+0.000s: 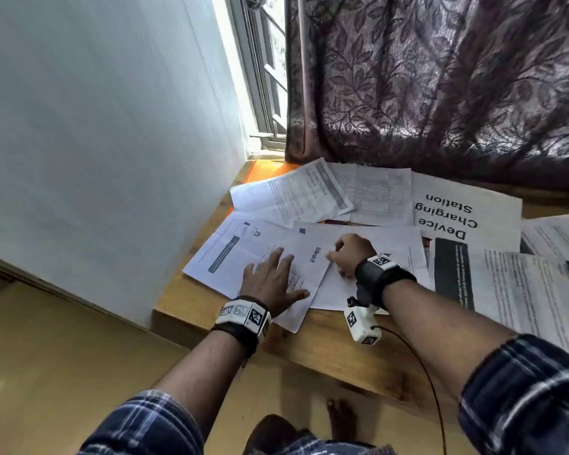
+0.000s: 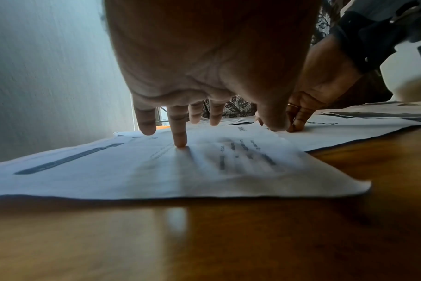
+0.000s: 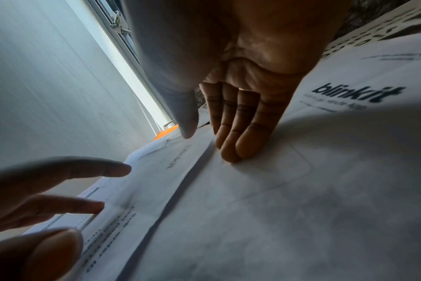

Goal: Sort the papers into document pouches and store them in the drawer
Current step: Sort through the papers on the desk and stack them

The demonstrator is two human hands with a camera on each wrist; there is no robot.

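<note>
Several printed papers lie scattered over a wooden table (image 1: 326, 346). My left hand (image 1: 273, 274) lies flat with spread, straight fingers on a white sheet printed "blinkit" (image 1: 309, 274) near the table's front left. In the left wrist view one fingertip (image 2: 180, 141) presses that sheet (image 2: 156, 171). Just to its right, my right hand (image 1: 345, 254) touches a neighbouring white sheet (image 1: 385, 238) that the first one overlaps. Its straight fingers (image 3: 238, 140) press there with the thumb hanging free. An orange pouch (image 1: 266, 169) shows under papers at the far left corner. No drawer is in view.
A pale wall (image 1: 96, 142) runs along the table's left side, with a window (image 1: 260, 77) and patterned curtain (image 1: 440, 77) behind. A large "Device Charging Station" sheet (image 1: 457, 211) and more papers cover the right. A cable (image 1: 421, 362) trails from my right wrist.
</note>
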